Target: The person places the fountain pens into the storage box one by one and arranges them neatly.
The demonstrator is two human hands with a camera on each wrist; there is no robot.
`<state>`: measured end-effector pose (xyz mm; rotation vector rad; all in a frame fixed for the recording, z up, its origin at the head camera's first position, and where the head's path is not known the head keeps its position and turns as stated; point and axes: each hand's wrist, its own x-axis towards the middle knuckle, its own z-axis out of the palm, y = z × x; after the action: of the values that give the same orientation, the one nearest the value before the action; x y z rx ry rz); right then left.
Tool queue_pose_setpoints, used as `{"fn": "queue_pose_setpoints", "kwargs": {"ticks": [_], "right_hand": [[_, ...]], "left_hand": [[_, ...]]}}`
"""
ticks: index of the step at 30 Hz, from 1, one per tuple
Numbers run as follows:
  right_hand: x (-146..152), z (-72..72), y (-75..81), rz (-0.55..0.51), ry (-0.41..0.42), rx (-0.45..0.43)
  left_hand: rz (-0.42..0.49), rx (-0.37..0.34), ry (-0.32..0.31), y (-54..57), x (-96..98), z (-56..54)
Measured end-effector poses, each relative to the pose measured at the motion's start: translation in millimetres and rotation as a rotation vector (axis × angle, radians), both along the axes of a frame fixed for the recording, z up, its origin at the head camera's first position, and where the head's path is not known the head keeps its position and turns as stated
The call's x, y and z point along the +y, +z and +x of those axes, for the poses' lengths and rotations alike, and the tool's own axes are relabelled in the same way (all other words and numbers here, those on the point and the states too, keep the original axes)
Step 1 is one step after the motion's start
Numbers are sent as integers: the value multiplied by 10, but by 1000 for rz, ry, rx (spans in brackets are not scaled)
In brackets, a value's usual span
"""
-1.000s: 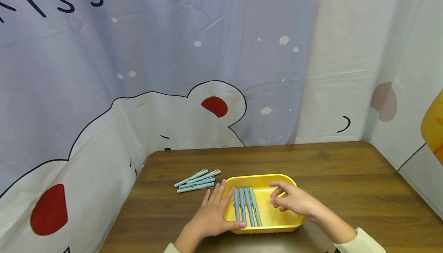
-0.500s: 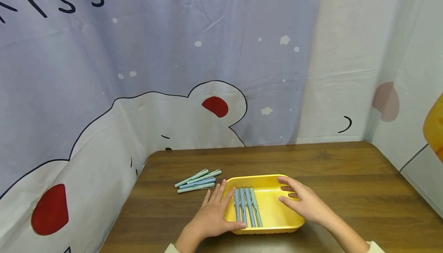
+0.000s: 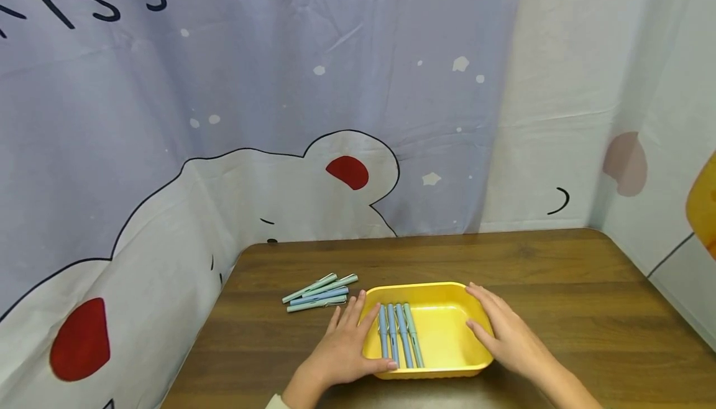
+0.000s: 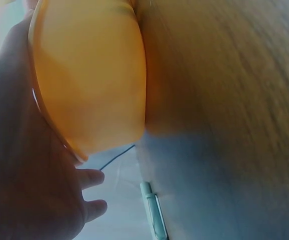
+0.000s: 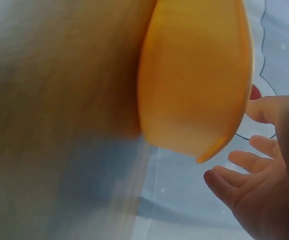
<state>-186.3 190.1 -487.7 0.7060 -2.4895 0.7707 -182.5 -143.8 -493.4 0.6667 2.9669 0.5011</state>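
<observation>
A yellow tray (image 3: 447, 337) sits on the wooden table, with several capped pens (image 3: 404, 334), blue and green, side by side in its left half. My left hand (image 3: 342, 352) rests on the tray's left rim, fingers spread and thumb along the near edge. At the right end, my right hand (image 3: 510, 339) has its fingers and thumb extended beside the rim; the right wrist view shows its thumb at the tray wall (image 5: 194, 75), but contact cannot be told. Several loose pens (image 3: 319, 295), green and blue, lie on the table left of the tray.
The brown table (image 3: 559, 291) extends behind and to the right of the tray. A printed curtain (image 3: 436, 117) hangs behind it and continues along the sides. One green pen (image 4: 153, 210) shows beyond the tray's end in the left wrist view.
My right hand has moved rightward from above the tray's inside to its right rim, its fingers straightening. The left hand, tray and pens have stayed in place.
</observation>
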Motion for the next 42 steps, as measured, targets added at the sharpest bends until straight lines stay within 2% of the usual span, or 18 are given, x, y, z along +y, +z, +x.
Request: {"fn": "queue_pose_setpoints", "kwargs": {"ticks": [9,17,24,34,42], "right_hand": [[78,78,-110,86,-15,-112],[103,130,-172,160,6,-78],[101,187,-189,194,28,-169],[86,201,-197,216,15,-157],[78,209,-206,216,3,-155]], "left_hand": [[7,-4,0,-13,-7,-1],[6,-17,2,-24,-16,-13],[10,-15,2,-41,-15,-13],[23,-4,-22,-41,-31,-23],[24,11,-60,3,-88,-50]]}}
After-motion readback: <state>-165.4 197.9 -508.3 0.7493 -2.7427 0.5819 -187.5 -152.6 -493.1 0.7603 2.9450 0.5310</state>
